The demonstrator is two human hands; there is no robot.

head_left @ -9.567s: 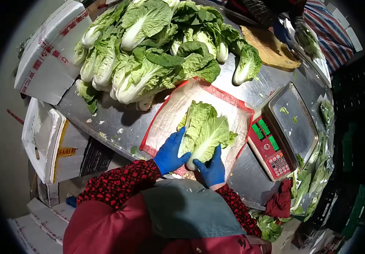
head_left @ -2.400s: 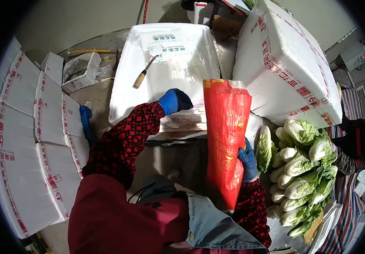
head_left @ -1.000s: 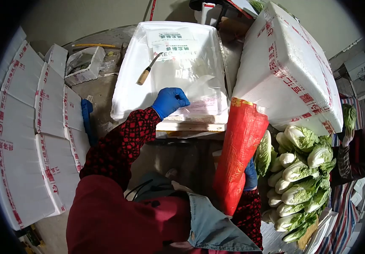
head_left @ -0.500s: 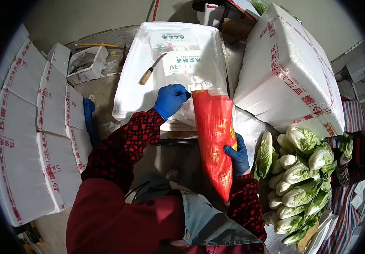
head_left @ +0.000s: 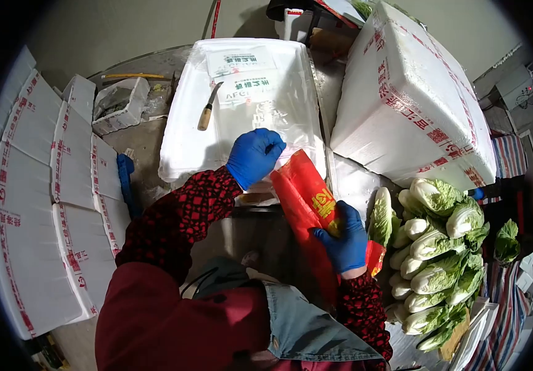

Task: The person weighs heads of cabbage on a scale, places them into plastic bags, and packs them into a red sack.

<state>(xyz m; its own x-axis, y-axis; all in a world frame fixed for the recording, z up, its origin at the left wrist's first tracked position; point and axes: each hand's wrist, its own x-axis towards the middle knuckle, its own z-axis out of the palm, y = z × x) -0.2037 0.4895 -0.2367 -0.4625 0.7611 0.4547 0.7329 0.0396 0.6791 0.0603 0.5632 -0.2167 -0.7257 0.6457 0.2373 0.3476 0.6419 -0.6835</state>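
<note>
My right hand (head_left: 345, 240), in a blue glove, is closed around a red plastic bag (head_left: 300, 204) with yellow print. The bag slants from near my left hand down towards my body. My left hand (head_left: 255, 158), also gloved in blue, has its fingers curled together just beyond the bag's upper end; what they pinch, if anything, is hidden. Under that hand is a white foam tray (head_left: 183, 139) holding clear printed plastic bags (head_left: 251, 83). A knife (head_left: 209, 106) with a wooden handle and curved blade lies on them at the left.
Several Chinese cabbages (head_left: 436, 247) are piled at the right. A large white foam box (head_left: 396, 117) stands behind them, and stacked foam boxes (head_left: 28, 204) line the left. A small foam container (head_left: 121, 105) sits left of the tray. Another person's blue-gloved hand (head_left: 478, 193) shows at far right.
The red bag has turned and tilted left, showing its yellow print. My right hand has moved up and its back now shows. My left hand has shifted slightly right and down.
</note>
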